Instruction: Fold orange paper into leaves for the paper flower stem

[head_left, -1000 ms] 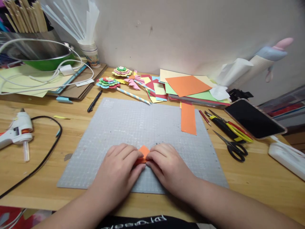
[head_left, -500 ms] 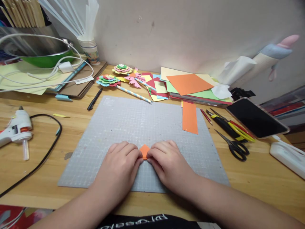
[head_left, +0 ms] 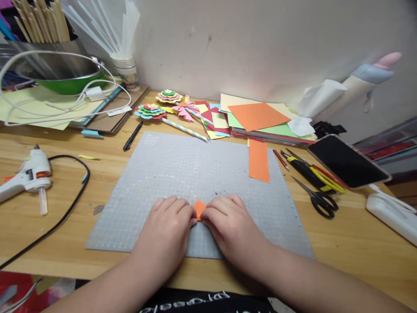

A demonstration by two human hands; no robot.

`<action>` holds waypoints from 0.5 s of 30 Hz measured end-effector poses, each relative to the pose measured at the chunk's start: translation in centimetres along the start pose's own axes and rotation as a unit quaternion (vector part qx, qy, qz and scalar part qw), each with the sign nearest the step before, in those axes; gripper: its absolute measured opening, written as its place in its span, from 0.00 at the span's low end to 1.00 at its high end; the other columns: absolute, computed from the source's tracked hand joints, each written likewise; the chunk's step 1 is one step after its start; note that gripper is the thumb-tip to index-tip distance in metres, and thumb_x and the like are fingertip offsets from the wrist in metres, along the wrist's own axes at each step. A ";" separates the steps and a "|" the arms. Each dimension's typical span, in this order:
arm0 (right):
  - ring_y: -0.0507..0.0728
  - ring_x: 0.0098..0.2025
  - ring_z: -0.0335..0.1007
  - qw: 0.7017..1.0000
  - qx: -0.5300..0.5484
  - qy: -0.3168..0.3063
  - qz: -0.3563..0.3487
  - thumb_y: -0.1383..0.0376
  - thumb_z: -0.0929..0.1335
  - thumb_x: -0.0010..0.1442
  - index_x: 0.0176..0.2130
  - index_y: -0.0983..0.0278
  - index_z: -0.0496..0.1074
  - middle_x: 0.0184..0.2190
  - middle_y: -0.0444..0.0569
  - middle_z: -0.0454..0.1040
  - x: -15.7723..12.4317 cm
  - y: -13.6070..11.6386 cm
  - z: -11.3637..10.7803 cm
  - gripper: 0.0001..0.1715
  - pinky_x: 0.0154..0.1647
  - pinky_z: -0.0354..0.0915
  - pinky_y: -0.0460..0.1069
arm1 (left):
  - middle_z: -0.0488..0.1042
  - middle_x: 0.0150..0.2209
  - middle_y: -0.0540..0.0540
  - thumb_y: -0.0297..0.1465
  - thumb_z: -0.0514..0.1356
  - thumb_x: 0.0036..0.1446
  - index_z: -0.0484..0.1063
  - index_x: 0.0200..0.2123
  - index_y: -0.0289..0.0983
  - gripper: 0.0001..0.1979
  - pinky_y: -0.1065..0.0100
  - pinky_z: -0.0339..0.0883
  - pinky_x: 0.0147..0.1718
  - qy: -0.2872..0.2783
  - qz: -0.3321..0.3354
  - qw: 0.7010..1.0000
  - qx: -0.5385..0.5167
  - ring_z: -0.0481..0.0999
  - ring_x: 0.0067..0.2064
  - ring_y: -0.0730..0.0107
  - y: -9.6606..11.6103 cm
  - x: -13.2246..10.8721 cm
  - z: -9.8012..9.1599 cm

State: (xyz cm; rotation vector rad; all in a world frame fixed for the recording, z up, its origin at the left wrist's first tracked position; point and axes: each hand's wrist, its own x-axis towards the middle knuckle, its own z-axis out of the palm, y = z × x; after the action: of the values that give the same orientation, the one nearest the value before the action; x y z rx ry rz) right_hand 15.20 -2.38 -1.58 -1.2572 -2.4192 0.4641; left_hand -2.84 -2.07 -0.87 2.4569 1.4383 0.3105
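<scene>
Between my hands, near the front of the grey cutting mat (head_left: 182, 161), is a small folded piece of orange paper (head_left: 199, 209) with a pointed top. My left hand (head_left: 171, 226) pinches its left edge between thumb and fingers. On the right edge, my right hand (head_left: 230, 224) grips it the same way. The fingertips hide both sides of the paper, and only its middle and upper point show. Farther back on the mat's right side lies an orange paper strip (head_left: 259, 161).
A glue gun (head_left: 34, 171) with a black cord lies left. Scissors (head_left: 321, 202), pliers (head_left: 308, 174) and a phone (head_left: 348, 160) are at right. Paper flowers (head_left: 151, 111) and stacked coloured paper (head_left: 257, 116) line the wall. A black pen (head_left: 133, 136) rests beside the mat.
The view has shifted slightly. Both hands still pinch the orange paper in almost the same place; the left fingertips sit a little lower along its edge.
</scene>
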 end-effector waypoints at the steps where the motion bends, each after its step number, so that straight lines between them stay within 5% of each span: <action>1: 0.55 0.36 0.62 1.000 0.005 0.005 -0.001 0.71 0.62 0.63 0.33 0.65 0.70 0.31 0.47 0.70 -0.1 0.0 0.1 0.09 0.40 0.52 0.51 | 0.71 0.30 0.47 0.26 0.52 0.60 0.68 0.29 0.37 0.08 0.56 0.59 0.36 -0.002 -0.003 1.000 -0.005 0.68 0.36 0.60 0.0 0.0 0.0; 15: 0.54 0.35 0.63 1.000 0.000 0.011 0.021 0.69 0.64 0.63 0.31 0.66 0.70 0.29 0.45 0.72 0.3 0.0 0.4 0.08 0.39 0.53 0.51 | 0.72 0.30 0.48 0.29 0.52 0.62 0.69 0.29 0.38 0.10 0.58 0.57 0.36 0.007 0.003 1.000 -0.003 0.68 0.35 0.60 0.2 0.0 -0.2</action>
State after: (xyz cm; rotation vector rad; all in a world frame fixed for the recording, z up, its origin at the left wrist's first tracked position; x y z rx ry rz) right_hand 14.85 -2.13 -1.83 -1.3080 -2.3795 0.4605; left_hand -2.68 -2.14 -0.64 2.4595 1.4328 0.3340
